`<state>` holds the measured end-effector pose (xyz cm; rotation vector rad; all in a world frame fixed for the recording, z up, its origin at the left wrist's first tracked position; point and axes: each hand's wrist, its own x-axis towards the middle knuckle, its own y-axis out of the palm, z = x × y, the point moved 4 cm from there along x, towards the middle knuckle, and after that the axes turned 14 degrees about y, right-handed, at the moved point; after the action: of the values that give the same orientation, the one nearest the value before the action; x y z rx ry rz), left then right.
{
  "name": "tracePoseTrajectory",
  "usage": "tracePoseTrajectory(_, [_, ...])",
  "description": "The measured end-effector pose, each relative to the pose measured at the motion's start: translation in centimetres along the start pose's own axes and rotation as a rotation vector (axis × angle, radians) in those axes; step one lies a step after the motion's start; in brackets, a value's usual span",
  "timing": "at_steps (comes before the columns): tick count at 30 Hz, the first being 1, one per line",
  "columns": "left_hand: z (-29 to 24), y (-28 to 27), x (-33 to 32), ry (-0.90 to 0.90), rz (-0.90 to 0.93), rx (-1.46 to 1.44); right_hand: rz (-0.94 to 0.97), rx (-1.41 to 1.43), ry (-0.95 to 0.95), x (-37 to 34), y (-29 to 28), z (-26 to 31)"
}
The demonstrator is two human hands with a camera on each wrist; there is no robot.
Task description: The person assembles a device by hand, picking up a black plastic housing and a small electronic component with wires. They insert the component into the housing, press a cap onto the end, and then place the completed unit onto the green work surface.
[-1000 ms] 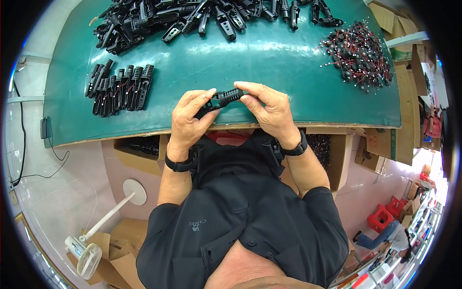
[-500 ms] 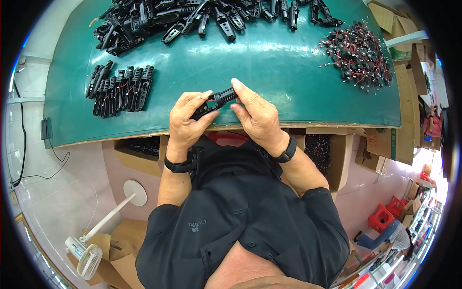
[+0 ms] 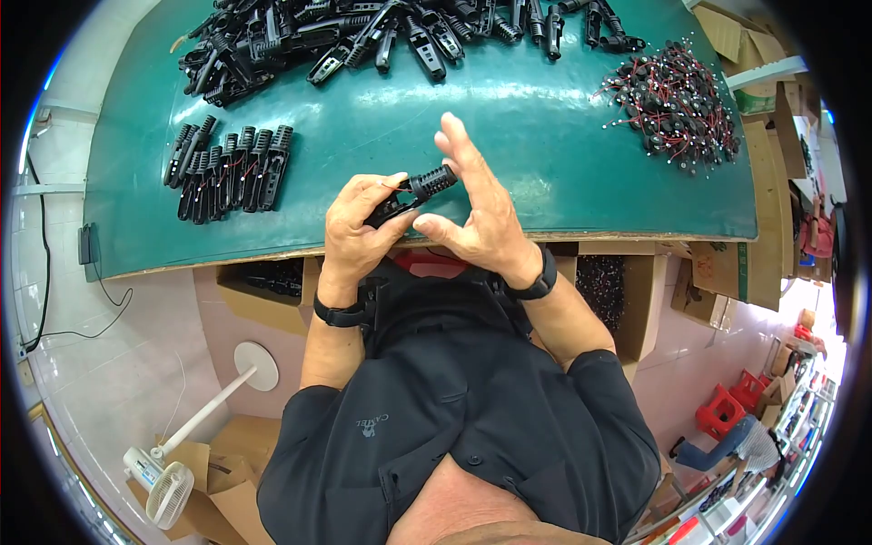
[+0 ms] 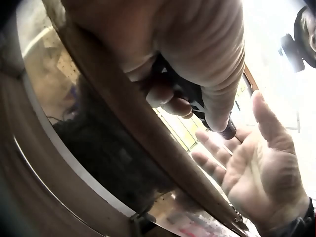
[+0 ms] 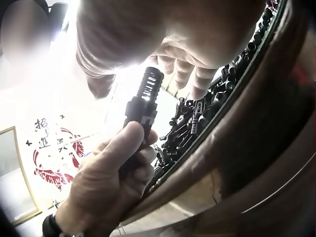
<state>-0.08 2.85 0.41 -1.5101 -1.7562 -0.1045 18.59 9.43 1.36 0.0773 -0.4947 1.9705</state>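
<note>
My left hand (image 3: 356,218) grips a black plastic housing (image 3: 431,184) with a ribbed, slotted barrel, held above the near edge of the table. The barrel end points to the right, and a thin red wire runs along the body by my left thumb. Beside that end is my right hand (image 3: 481,204), its fingers straight and thumb spread wide. In the right wrist view the housing (image 5: 148,89) stands upright in the left hand (image 5: 111,163), with the right palm above it. The lower part of the housing is hidden by the left fingers.
Rows of similar housings (image 3: 238,173) lie at the left of the green table (image 3: 363,127). A large heap of black housings (image 3: 300,36) spreads along the far side. Small round black parts with red wires (image 3: 674,107) are piled at the right. Cardboard boxes (image 3: 640,300) stand below the table.
My right hand has let go of the barrel end, and its fingers have straightened and spread. The left hand keeps its hold on the housing with little movement.
</note>
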Motion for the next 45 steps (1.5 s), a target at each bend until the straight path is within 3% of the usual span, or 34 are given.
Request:
tracePoseTrajectory(2, [0.1, 0.1, 0.0, 0.037, 0.018, -0.031, -0.002, -0.012, -0.03, 0.1, 0.4, 0.1])
tracePoseTrajectory(5, [0.3, -0.2, -0.2, 0.027, 0.012, -0.046, 0.138, 0.282, 0.106, 0.0, 2.6, -0.4])
tracePoseTrajectory(10, [0.1, 0.0, 0.1, 0.043, -0.002, -0.022, 0.219, 0.343, 0.147, 0.8, 2.1, -0.9])
tracePoseTrajectory(13, [0.6, 0.0, 0.0, 0.04, -0.001, -0.065, 0.186, 0.157, 0.047, 0.9, 1.4, -0.8])
tracePoseTrajectory(17, [0.9, 0.0, -0.1, 0.043, 0.005, -0.095, 0.207, 0.258, 0.138, 0.8, 2.3, -0.9])
tracePoseTrajectory(22, [1.2, -0.3, -0.2, -0.018, -0.072, -0.139, 0.164, 0.265, 0.113, 0.8, 1.7, -1.0])
tracePoseTrajectory(25, [1.1, -0.1, -0.4, -0.012, -0.063, -0.151, 0.138, 0.207, 0.032, 0.3, 2.3, -0.4])
tracePoseTrajectory(29, [1.4, -0.1, -0.5, -0.022, -0.049, -0.159, 0.14, 0.276, 0.117, 0.0, 3.1, -0.2])
tracePoseTrajectory(33, [1.5, -0.6, -0.5, -0.051, -0.069, -0.162, 0.134, 0.174, 0.016, 0.4, 2.2, -0.6])
tracePoseTrajectory(41, [1.8, -0.5, -0.9, -0.094, -0.073, -0.22, 0.08, 0.19, 0.075, -0.4, 3.4, -0.4])
tracePoseTrajectory(45, [1.7, -0.8, -0.6, -0.105, -0.064, -0.211, 0.012, 0.158, -0.009, -0.6, 3.2, -0.1])
